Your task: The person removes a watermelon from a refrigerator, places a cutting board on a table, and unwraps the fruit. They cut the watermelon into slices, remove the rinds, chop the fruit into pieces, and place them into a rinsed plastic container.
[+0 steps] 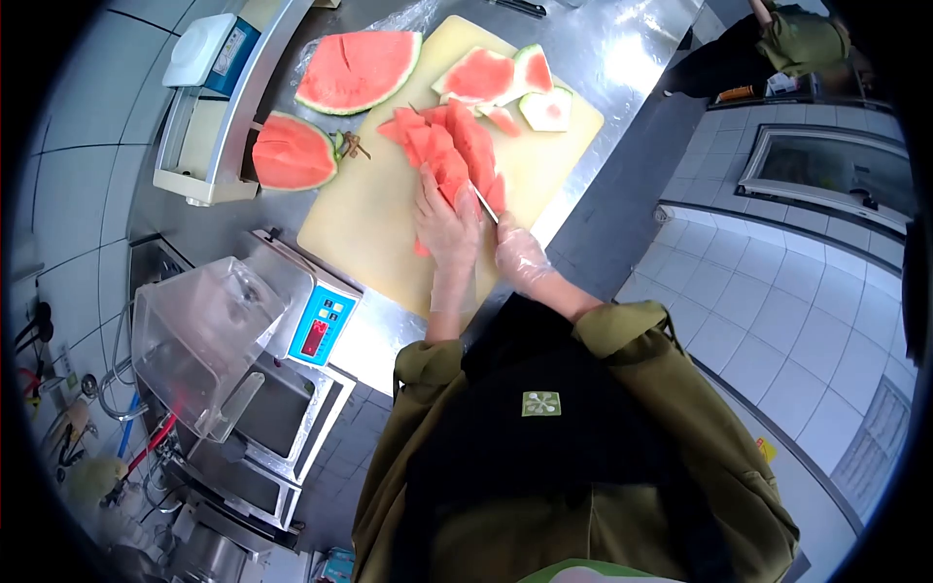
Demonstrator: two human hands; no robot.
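Observation:
Peeled watermelon flesh (442, 146), cut into pieces, lies on the cream cutting board (360, 219). My left hand (447, 219), in a clear plastic glove, rests on the near end of the flesh with its fingers together. In my gloved right hand (522, 255) is a knife (484, 206), its blade at the near right end of the flesh. Rind pieces (544, 109) with some red on them lie at the board's far right. Two larger watermelon pieces with rind, a big wedge (358, 70) and one with a stem (292, 154), sit left of the board.
A scale (324, 325) with a red display and a clear plastic container (199, 335) stand at the near left. Beyond them is a white-framed unit (238, 107). A dark-handled tool lies at the counter's far edge. Another person (802, 44) stands at the far right.

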